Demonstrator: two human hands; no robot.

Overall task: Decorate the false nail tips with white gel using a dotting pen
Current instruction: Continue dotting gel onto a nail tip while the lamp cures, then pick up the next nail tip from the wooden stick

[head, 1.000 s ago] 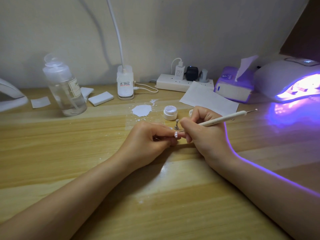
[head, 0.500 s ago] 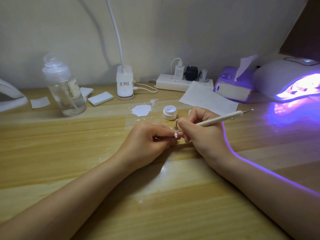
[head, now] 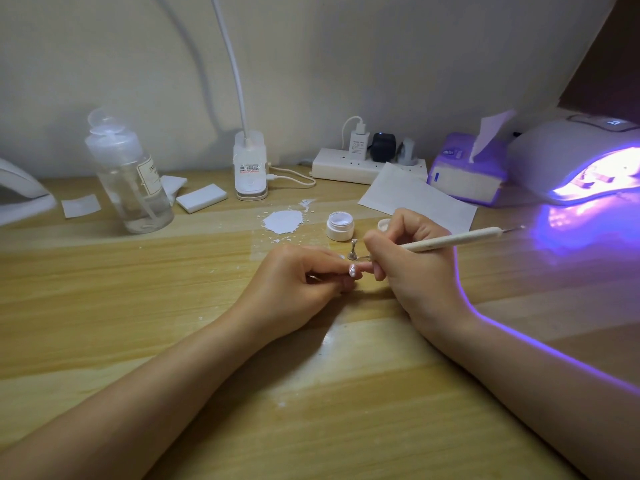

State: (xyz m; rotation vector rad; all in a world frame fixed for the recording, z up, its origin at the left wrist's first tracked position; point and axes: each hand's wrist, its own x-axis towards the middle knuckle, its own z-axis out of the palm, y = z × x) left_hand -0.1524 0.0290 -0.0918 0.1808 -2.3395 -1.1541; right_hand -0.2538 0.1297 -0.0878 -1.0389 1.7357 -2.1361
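Observation:
My left hand (head: pixel 298 289) rests on the wooden table and pinches a small false nail tip (head: pixel 352 271) with white marks on it, at its fingertips. My right hand (head: pixel 412 265) grips a cream dotting pen (head: pixel 453 239) like a pencil; the pen's metal point meets the nail tip. Just behind the hands stands a small open white gel pot (head: pixel 340 226), with its lid (head: pixel 383 224) partly hidden behind my right fingers. A tiny metal nail stand (head: pixel 353 251) stands between the pot and my hands.
A lit UV nail lamp (head: pixel 581 161) glows purple at the right. Along the wall stand a tissue box (head: pixel 465 174), a power strip (head: pixel 349 168), a desk lamp base (head: pixel 250 168) and a clear pump bottle (head: pixel 130 178). White paper (head: pixel 415 199), a white smear (head: pixel 283 221) and pads (head: pixel 201 198) lie nearby.
The pen's rear end has dipped slightly and shifted left as my right hand works at the nail tip. My left hand has stayed in place.

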